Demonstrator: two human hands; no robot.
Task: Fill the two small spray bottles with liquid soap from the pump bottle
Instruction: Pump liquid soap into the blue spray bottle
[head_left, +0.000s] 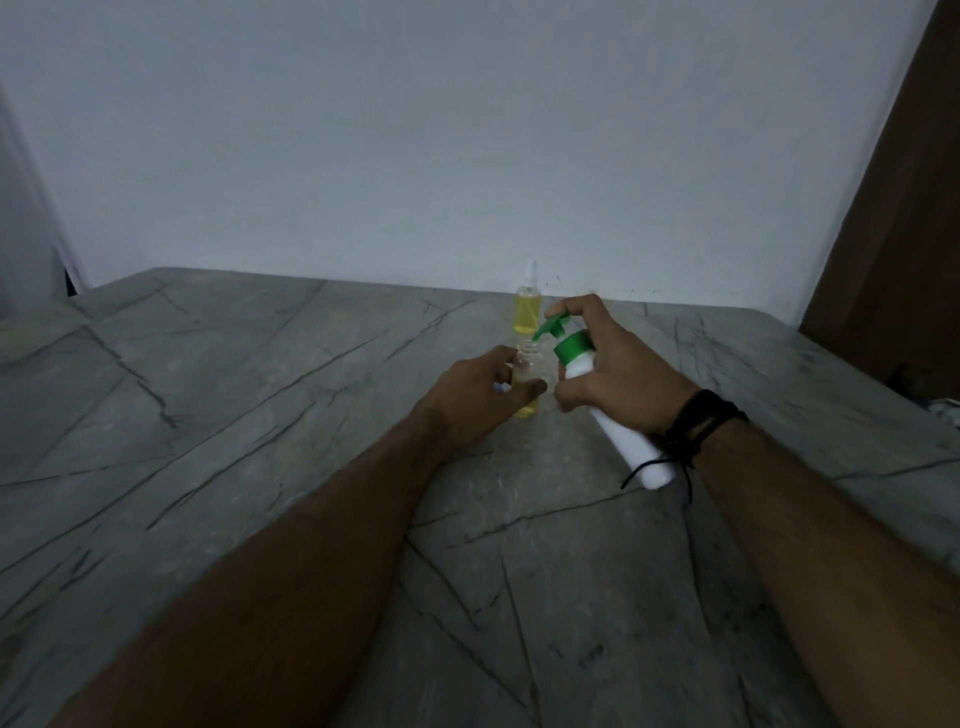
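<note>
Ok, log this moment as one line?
phase: filling second bottle | left hand: steadies open spray bottle | right hand: tilts pump bottle, nozzle at mouth | capped spray bottle: full

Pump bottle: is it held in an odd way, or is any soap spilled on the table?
The pump bottle is tilted in the right hand, its green spout over the open spray bottle steadied by the left hand. That suits filling. No soap shows on the stone table. The capped spray bottle stands upright behind.

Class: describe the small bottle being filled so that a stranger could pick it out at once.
On the grey stone table, look between the two hands. The left hand steadies a small clear bottle. Unlike the capped, full bottle behind, it is open, with little yellow soap.
</note>
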